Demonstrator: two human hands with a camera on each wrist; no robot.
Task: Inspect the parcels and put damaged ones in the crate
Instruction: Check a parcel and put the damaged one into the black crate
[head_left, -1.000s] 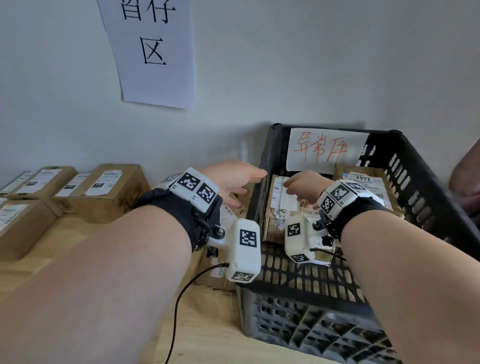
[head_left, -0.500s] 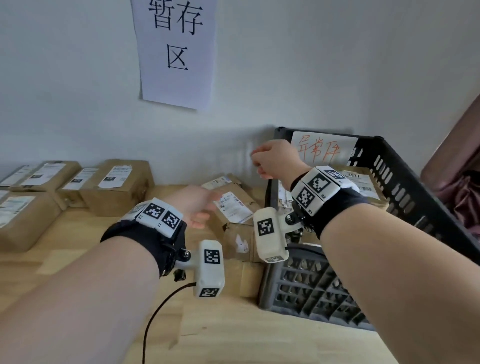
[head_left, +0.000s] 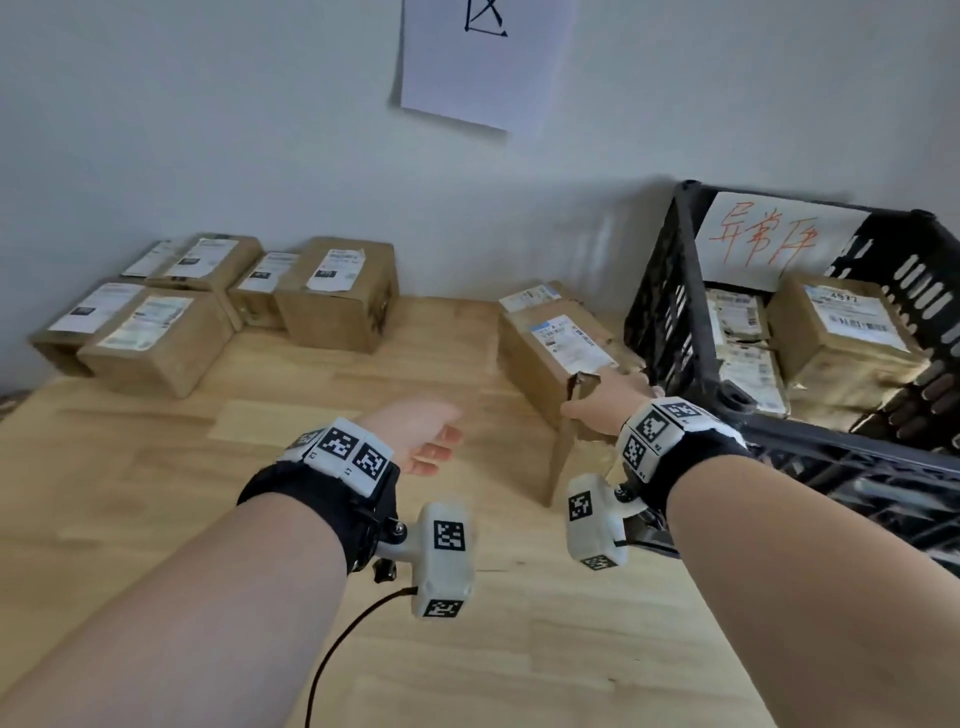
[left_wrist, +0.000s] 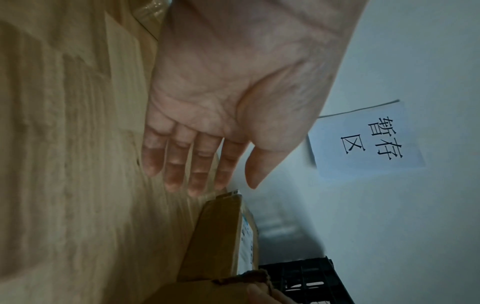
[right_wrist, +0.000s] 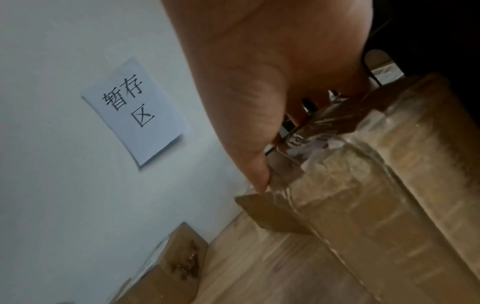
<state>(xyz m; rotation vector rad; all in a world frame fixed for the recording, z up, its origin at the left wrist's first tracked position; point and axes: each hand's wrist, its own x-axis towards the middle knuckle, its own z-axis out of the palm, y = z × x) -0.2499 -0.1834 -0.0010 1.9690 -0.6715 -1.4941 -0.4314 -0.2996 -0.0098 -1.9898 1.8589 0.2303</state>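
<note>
A brown cardboard parcel (head_left: 561, 348) with a white label lies on the wooden table just left of the black crate (head_left: 691, 291). Its near corner is torn open. My right hand (head_left: 605, 400) grips that near end, and in the right wrist view the thumb (right_wrist: 259, 181) presses on the torn flap of the parcel (right_wrist: 376, 205). My left hand (head_left: 431, 441) hovers open above the table, left of the parcel and not touching it; its fingers (left_wrist: 197, 164) are straight. The crate holds a large parcel (head_left: 852, 332) and crumpled ones (head_left: 743, 343).
Several labelled parcels (head_left: 337, 291) stand against the wall at the back left. A small parcel (head_left: 535, 296) lies behind the gripped one. A paper sign (head_left: 483, 57) hangs on the wall. The table (head_left: 208, 519) stretches in front of me.
My right hand has come out of the crate and dropped onto the parcel beside it, taking hold of its torn end. My left hand has pulled back over the table.
</note>
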